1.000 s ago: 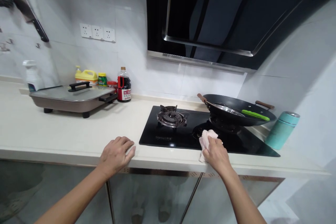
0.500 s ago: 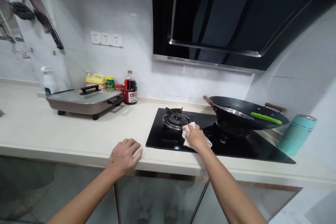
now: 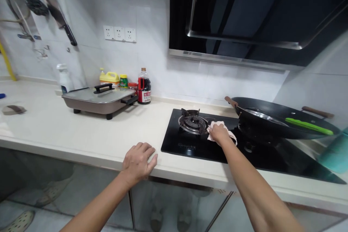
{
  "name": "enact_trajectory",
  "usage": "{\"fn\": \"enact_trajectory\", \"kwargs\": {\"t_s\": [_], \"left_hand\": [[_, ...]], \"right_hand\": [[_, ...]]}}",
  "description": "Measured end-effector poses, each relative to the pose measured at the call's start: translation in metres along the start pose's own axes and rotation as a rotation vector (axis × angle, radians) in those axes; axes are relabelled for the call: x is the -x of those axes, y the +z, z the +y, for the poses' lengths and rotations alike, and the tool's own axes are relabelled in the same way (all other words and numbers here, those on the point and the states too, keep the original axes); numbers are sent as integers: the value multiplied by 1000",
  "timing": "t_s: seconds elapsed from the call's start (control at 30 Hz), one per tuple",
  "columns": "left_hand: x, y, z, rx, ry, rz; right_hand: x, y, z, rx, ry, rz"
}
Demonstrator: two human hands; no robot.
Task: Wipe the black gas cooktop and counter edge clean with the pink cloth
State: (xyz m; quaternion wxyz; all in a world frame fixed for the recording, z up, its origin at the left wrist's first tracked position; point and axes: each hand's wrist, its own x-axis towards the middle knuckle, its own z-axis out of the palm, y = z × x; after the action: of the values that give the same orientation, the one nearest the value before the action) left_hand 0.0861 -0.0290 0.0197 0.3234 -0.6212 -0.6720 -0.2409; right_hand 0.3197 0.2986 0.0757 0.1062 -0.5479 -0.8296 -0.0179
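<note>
My right hand [image 3: 219, 134] is closed on a pale pink cloth [image 3: 232, 136] and presses it on the black glass gas stove [image 3: 201, 151]. It is just right of the left burner [image 3: 193, 122], whose metal pan support stands on the glass. My left hand [image 3: 139, 159] lies on the front edge of the white countertop [image 3: 95, 136], fingers stretched out and holding nothing. A large black wok [image 3: 274, 114] sits over the right burner. Inside it are a shiny metal piece [image 3: 262, 116] and a bright green handle [image 3: 308, 126].
A lidded electric pan [image 3: 100, 101] stands at left, with a soy sauce bottle [image 3: 144, 88], yellow jug [image 3: 110, 78] and white spray bottle [image 3: 64, 78] behind it. A cleaver [image 3: 59, 16] hangs on the wall. The range hood [image 3: 244, 14] overhangs the stove; a teal tumbler [image 3: 335, 152] stands at right.
The camera view has turned left, so things appear farther right. My right hand has moved the cloth slightly back on the stove, beside the left burner. My left hand stays on the counter edge.
</note>
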Motion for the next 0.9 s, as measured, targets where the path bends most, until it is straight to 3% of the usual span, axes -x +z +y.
{"fn": "enact_trajectory", "kwargs": {"t_s": [0.27,0.37,0.5,0.67,0.8,0.9], "left_hand": [[0,1,-1,4,4,18],[-1,1,-1,-3,13,4],[-1,1,0,-3,7,3],[1,1,1,-4,-2,9],[2,1,0,-11,12,25],[2,0,-1,-9,19,27]], "right_hand": [[112,-6,-15,-4,-134,-2],[135,-8,-21,-17,-227,3],[132,-8,-46,-95,-360,-28],[97,-2,-106,-307,-495,-148],[69,0,-150,-384,-403,-206],[69,-1,-161,-405,-378,-198]]}}
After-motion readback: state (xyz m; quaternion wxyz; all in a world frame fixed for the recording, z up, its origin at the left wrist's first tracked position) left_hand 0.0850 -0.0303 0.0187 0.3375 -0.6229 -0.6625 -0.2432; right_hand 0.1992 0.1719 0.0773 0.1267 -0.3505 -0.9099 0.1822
